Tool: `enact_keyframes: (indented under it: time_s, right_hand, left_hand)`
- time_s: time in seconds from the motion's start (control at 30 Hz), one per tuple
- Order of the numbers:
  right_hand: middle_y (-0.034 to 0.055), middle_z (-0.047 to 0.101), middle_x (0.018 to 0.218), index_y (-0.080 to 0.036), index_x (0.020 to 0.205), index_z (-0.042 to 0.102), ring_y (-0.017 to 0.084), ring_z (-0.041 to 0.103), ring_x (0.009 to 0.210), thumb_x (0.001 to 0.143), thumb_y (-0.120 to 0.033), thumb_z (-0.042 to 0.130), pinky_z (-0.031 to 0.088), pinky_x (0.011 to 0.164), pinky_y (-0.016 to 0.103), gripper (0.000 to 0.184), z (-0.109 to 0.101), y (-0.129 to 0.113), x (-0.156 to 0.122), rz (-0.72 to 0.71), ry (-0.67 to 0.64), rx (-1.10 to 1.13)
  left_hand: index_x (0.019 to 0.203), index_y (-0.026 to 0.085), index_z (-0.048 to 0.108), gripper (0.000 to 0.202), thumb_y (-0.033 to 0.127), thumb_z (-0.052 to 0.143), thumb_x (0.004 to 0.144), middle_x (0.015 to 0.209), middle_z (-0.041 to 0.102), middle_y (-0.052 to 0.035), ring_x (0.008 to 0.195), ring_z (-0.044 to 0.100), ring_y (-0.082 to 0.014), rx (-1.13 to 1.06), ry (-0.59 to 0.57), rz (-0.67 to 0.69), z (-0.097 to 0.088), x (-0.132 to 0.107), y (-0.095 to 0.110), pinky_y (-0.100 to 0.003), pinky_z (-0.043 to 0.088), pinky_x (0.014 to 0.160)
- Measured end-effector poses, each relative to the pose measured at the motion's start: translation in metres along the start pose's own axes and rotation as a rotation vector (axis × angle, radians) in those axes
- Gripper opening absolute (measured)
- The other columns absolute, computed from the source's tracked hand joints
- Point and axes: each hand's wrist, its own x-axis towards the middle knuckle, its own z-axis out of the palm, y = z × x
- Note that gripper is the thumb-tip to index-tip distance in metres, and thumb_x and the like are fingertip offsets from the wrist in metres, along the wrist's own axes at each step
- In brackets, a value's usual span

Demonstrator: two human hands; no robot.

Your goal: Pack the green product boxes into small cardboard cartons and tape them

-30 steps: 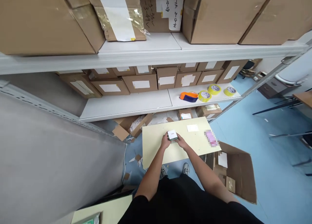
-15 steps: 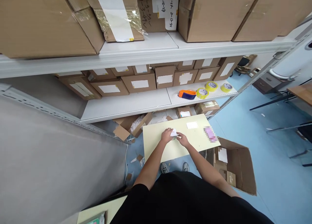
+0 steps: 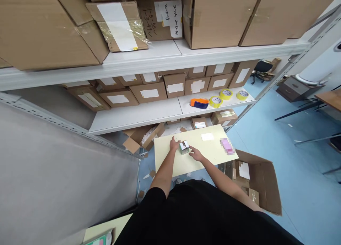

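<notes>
A small box [image 3: 184,148] stands on the pale yellow tabletop [image 3: 165,159], with white and dark parts showing on its top and a greenish-grey side toward me. My left hand [image 3: 174,144] is just left of it, thumb and fingers spread. On the other side, my right hand [image 3: 196,154] has its fingers stretched toward the box's right side; whether the fingertips touch it I cannot tell. Farther back on the table lies a white sheet [image 3: 207,136]. A blurred-out pink-purple item [image 3: 227,146] rests near the right edge.
Behind the table, a metal shelf [image 3: 138,111] carries labelled cardboard boxes [image 3: 149,93], an orange and dark-blue tape dispenser [image 3: 199,103] and yellow tape rolls [image 3: 215,101]. A large open carton [image 3: 263,188] stands at the table's right. An open cardboard box [image 3: 144,136] is at the left.
My hands have moved apart from the small box, which they were holding between them. Its top, partly covered by white before, now shows dark and white parts. The camera view has shifted slightly.
</notes>
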Motion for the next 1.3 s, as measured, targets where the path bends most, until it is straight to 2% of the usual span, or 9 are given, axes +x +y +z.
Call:
enact_keyframes:
  time_s: [0.1, 0.2, 0.33, 0.53, 0.63, 0.73, 0.87, 1.03, 1.3]
  right_hand:
    - [0.0080, 0.065, 0.147, -0.027, 0.143, 0.065, 0.030, 0.073, 0.113, 0.075, -0.023, 0.075, 0.056, 0.104, 0.048, 0.068, -0.001, -0.001, 0.002, -0.010, 0.015, -0.001]
    - [0.0079, 0.062, 0.151, -0.027, 0.141, 0.066, 0.030, 0.069, 0.120, 0.078, -0.023, 0.071, 0.054, 0.108, 0.047, 0.063, 0.000, -0.004, 0.006, -0.028, 0.086, -0.014]
    - [0.0064, 0.068, 0.141, -0.027, 0.136, 0.069, 0.030, 0.064, 0.128, 0.078, -0.020, 0.068, 0.051, 0.113, 0.048, 0.058, 0.007, -0.014, 0.018, -0.070, 0.116, -0.038]
    - [0.0101, 0.071, 0.134, -0.023, 0.127, 0.073, 0.033, 0.065, 0.127, 0.072, -0.014, 0.071, 0.048, 0.115, 0.047, 0.056, 0.020, -0.023, 0.030, -0.107, 0.100, -0.137]
    - [0.0088, 0.071, 0.133, -0.024, 0.129, 0.071, 0.031, 0.068, 0.122, 0.073, -0.015, 0.070, 0.050, 0.112, 0.045, 0.056, 0.020, -0.021, 0.030, -0.077, 0.125, -0.154]
    - [0.0055, 0.073, 0.128, -0.027, 0.127, 0.069, 0.028, 0.071, 0.112, 0.076, -0.018, 0.069, 0.053, 0.107, 0.043, 0.052, 0.016, -0.019, 0.027, -0.060, 0.131, -0.171]
    - [0.0035, 0.075, 0.117, -0.029, 0.124, 0.065, 0.026, 0.072, 0.100, 0.077, -0.020, 0.071, 0.055, 0.099, 0.041, 0.047, 0.013, -0.021, 0.022, -0.049, 0.118, -0.177]
    - [0.0035, 0.073, 0.111, -0.028, 0.118, 0.060, 0.026, 0.070, 0.105, 0.078, -0.027, 0.073, 0.053, 0.094, 0.039, 0.041, 0.020, -0.031, 0.024, -0.047, 0.173, -0.228]
    - [0.0020, 0.073, 0.101, -0.029, 0.105, 0.055, 0.025, 0.071, 0.097, 0.078, -0.035, 0.075, 0.052, 0.087, 0.035, 0.034, 0.025, -0.035, 0.034, 0.051, 0.260, -0.302]
  left_hand:
    - [0.152, 0.015, 0.052, 0.058, 0.042, 0.057, 0.101, 0.153, 0.056, -0.0183, 0.135, 0.060, -0.0294, 0.074, 0.136, -0.042, 0.003, -0.011, -0.002, -0.035, 0.048, 0.108]
    - [0.146, 0.022, 0.060, 0.048, 0.039, 0.056, 0.101, 0.155, 0.056, -0.0116, 0.136, 0.059, -0.0261, 0.136, 0.099, 0.090, 0.003, -0.019, -0.001, -0.032, 0.045, 0.112]
    - [0.148, 0.022, 0.057, 0.066, 0.039, 0.075, 0.087, 0.157, 0.054, -0.0142, 0.135, 0.059, -0.0307, 0.265, -0.022, 0.164, 0.005, -0.029, -0.001, -0.034, 0.047, 0.107]
    - [0.142, 0.023, 0.060, 0.059, 0.033, 0.074, 0.086, 0.130, 0.073, -0.0127, 0.125, 0.065, -0.0296, 0.273, -0.095, 0.139, 0.012, -0.034, 0.002, -0.035, 0.049, 0.103]
    - [0.151, 0.022, 0.053, 0.067, 0.023, 0.069, 0.086, 0.123, 0.076, -0.0112, 0.124, 0.067, -0.0288, 0.200, -0.103, 0.107, 0.010, -0.031, 0.002, -0.037, 0.049, 0.106]
    - [0.155, 0.021, 0.051, 0.070, 0.016, 0.064, 0.087, 0.142, 0.068, -0.0114, 0.137, 0.059, -0.0272, 0.068, -0.073, 0.210, 0.006, -0.031, -0.004, -0.038, 0.044, 0.117]
    - [0.139, 0.024, 0.068, 0.057, 0.018, 0.070, 0.083, 0.159, 0.054, -0.0097, 0.152, 0.044, -0.0286, 0.010, -0.137, 0.252, 0.006, -0.034, -0.016, -0.041, 0.037, 0.125]
    - [0.146, 0.024, 0.062, 0.091, 0.020, 0.090, 0.059, 0.166, 0.046, -0.0131, 0.149, 0.048, -0.0336, -0.011, -0.238, 0.249, 0.007, -0.040, -0.026, -0.040, 0.044, 0.117]
    - [0.138, 0.036, 0.068, 0.078, 0.016, 0.087, 0.065, 0.126, 0.077, -0.0025, 0.112, 0.073, -0.0305, -0.013, -0.194, 0.316, 0.007, -0.042, -0.021, -0.041, 0.055, 0.099]
